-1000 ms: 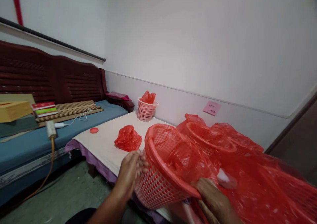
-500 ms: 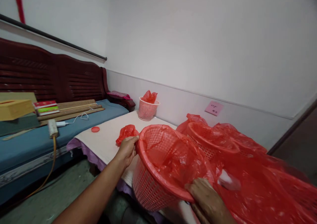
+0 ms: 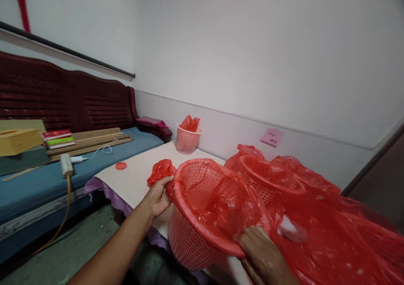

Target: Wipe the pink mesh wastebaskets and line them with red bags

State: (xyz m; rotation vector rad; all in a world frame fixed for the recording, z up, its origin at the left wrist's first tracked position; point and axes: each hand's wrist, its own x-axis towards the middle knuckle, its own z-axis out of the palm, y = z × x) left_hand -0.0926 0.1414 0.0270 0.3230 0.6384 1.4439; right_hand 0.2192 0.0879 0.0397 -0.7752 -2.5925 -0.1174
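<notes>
Over the last 1 second the left hand (image 3: 158, 195) has left the mesh side of the red mesh basket (image 3: 189, 241) and now sits at its left rim, fingers (image 3: 168, 180) curled shut over the edge. The right hand (image 3: 263, 255) stays at the near rim, fingers bent down and closed on the rim together with the thin red plastic liner (image 3: 222, 205) that fills the basket. The basket has swung from a steep tilt to a shallower one, with its mouth facing up toward the person. It hangs at the front edge of the desk (image 3: 135, 180), held on 2 opposite sides, so it looks steadier and the liner inside is open to view. A 2nd lined basket (image 3: 268, 179) stands just behind it, a crumpled red bag (image 3: 160, 170) lies just beyond the left hand, and a small pink basket (image 3: 187, 142) stands well apart by the wall.
</notes>
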